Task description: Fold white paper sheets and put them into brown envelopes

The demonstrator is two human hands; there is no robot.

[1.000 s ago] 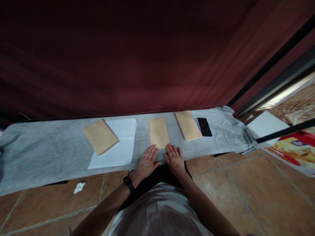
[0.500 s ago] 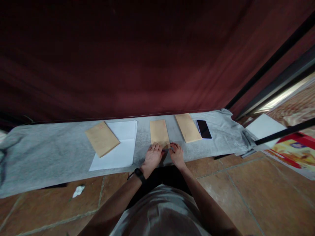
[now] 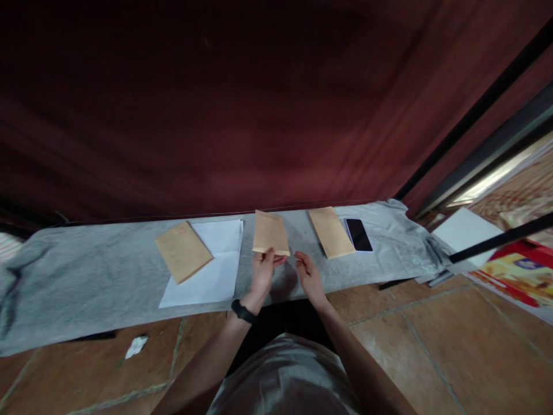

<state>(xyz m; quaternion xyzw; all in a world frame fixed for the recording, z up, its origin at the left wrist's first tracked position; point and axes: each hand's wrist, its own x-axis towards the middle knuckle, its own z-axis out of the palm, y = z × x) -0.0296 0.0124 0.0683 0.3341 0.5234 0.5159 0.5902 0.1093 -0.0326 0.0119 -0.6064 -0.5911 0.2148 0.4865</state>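
A brown paper envelope [image 3: 271,229] is pinched along its near edge by my left hand [image 3: 263,270], thumb on top and fingers underneath. The near end looks lifted off the grey cloth. Just to the right, my right hand [image 3: 307,272] is apart from the envelope, its fingers loosely bent with a gap at the thumb and nothing visible in them. A second brown envelope [image 3: 332,232] lies flat farther right. On the left, more brown envelopes, perhaps a small stack [image 3: 184,252], rest partly over white paper sheets [image 3: 203,288].
Grey cloth [image 3: 108,276] covers the long narrow bench. A phone [image 3: 359,235] lies beside the right envelope. Behind the bench rises a dark red surface [image 3: 259,144]. A red printed box [image 3: 518,276] stands at the right, and a crumpled white scrap [image 3: 136,346] lies on the tiled floor.
My left hand has taken hold of the middle envelope's near edge and raised it, shifting slightly left. My right hand has come off the envelope.
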